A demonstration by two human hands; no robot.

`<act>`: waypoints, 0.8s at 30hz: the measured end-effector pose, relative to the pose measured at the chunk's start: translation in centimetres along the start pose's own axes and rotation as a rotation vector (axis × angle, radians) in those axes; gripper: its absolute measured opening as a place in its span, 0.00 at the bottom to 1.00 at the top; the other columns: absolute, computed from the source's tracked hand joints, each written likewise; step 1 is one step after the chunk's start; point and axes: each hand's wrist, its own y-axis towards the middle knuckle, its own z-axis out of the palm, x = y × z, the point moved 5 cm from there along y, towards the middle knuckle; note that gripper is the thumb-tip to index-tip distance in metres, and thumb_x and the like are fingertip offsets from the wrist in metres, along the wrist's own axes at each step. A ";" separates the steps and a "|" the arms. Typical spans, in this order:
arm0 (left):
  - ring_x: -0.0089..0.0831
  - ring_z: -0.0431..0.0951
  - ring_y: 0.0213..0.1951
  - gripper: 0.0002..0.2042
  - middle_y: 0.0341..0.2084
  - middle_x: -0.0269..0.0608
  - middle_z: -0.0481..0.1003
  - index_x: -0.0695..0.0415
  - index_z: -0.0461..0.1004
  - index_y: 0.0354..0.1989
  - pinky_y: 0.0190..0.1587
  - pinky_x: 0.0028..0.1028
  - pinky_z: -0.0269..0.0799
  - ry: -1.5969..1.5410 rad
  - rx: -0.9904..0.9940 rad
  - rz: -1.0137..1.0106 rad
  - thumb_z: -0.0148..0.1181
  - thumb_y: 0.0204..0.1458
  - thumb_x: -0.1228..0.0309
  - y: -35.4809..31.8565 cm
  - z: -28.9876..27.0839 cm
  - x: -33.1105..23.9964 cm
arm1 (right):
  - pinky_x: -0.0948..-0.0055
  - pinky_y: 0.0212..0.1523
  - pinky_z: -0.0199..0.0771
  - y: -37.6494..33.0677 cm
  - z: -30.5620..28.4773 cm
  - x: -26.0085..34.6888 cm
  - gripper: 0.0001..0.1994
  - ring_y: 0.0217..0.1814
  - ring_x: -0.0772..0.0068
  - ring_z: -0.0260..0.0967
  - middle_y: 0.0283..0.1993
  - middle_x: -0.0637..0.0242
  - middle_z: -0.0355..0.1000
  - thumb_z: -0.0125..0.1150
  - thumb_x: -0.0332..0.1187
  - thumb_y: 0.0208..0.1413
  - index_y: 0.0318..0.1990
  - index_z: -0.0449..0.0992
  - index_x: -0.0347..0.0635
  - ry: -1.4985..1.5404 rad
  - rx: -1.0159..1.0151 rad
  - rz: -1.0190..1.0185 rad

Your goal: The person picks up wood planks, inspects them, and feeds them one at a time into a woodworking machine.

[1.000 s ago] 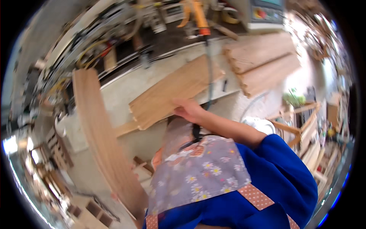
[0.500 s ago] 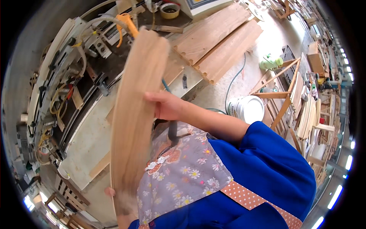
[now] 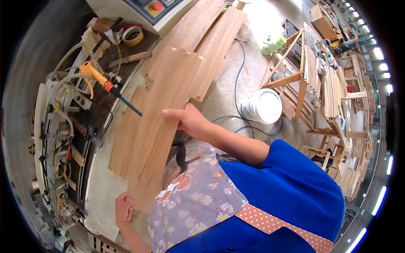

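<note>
While the right hand grips the right edge of a long wooden board, thumb on top, I can see it slanting over another board above the tabletop, near left to far right. Down by the near end, the left hand has its fingers curled, but I can't tell from my end if it's touching the wood. Two more boards lie toward the far side. Off left I've got an orange-handled tool, with a roll of tape farther back. Over right, a white bucket sits on the floor beside a blue-green hose.
</note>
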 end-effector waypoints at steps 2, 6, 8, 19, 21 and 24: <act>0.16 0.68 0.19 0.06 0.21 0.29 0.72 0.64 0.73 0.33 0.22 0.15 0.63 -0.053 0.003 0.072 0.57 0.44 0.80 1.0 2.0 -1.9 | 0.61 0.44 0.80 0.3 -2.3 2.0 0.18 0.44 0.65 0.76 0.44 0.59 0.76 0.66 0.33 0.53 0.48 0.73 0.33 0.017 -0.065 -0.032; 0.19 0.74 0.24 0.07 0.26 0.33 0.74 0.63 0.74 0.36 0.25 0.18 0.72 0.095 0.022 0.114 0.59 0.47 0.77 4.6 7.8 -6.0 | 0.65 0.43 0.79 3.3 -9.2 5.5 0.14 0.43 0.65 0.76 0.43 0.59 0.76 0.63 0.29 0.54 0.47 0.72 0.33 0.140 -0.203 -0.185; 0.20 0.75 0.27 0.10 0.29 0.33 0.75 0.63 0.74 0.40 0.27 0.20 0.74 0.142 0.085 0.148 0.60 0.50 0.73 7.8 10.5 -6.4 | 0.66 0.46 0.77 4.9 -13.4 7.8 0.15 0.45 0.65 0.75 0.44 0.59 0.75 0.60 0.27 0.55 0.49 0.69 0.33 0.146 -0.227 -0.279; 0.16 0.75 0.28 0.10 0.29 0.29 0.76 0.58 0.74 0.42 0.28 0.17 0.73 -0.004 0.160 0.234 0.62 0.55 0.67 16.0 27.3 -11.6 | 0.63 0.55 0.70 4.3 -17.6 13.8 0.20 0.54 0.65 0.68 0.53 0.62 0.69 0.54 0.26 0.58 0.58 0.65 0.37 0.099 -0.299 -0.295; 0.16 0.75 0.28 0.11 0.29 0.29 0.76 0.58 0.74 0.42 0.28 0.17 0.73 0.012 0.142 0.237 0.62 0.55 0.66 17.0 27.7 -11.8 | 0.63 0.54 0.71 4.5 -18.1 14.0 0.20 0.53 0.65 0.68 0.53 0.62 0.69 0.54 0.26 0.58 0.58 0.65 0.37 0.113 -0.308 -0.281; 0.16 0.75 0.28 0.10 0.29 0.29 0.76 0.58 0.74 0.41 0.28 0.18 0.73 0.036 0.127 0.234 0.62 0.55 0.66 17.8 28.7 -12.3 | 0.63 0.52 0.73 4.5 -18.6 14.7 0.19 0.51 0.65 0.69 0.51 0.63 0.71 0.55 0.27 0.57 0.57 0.66 0.37 0.095 -0.316 -0.300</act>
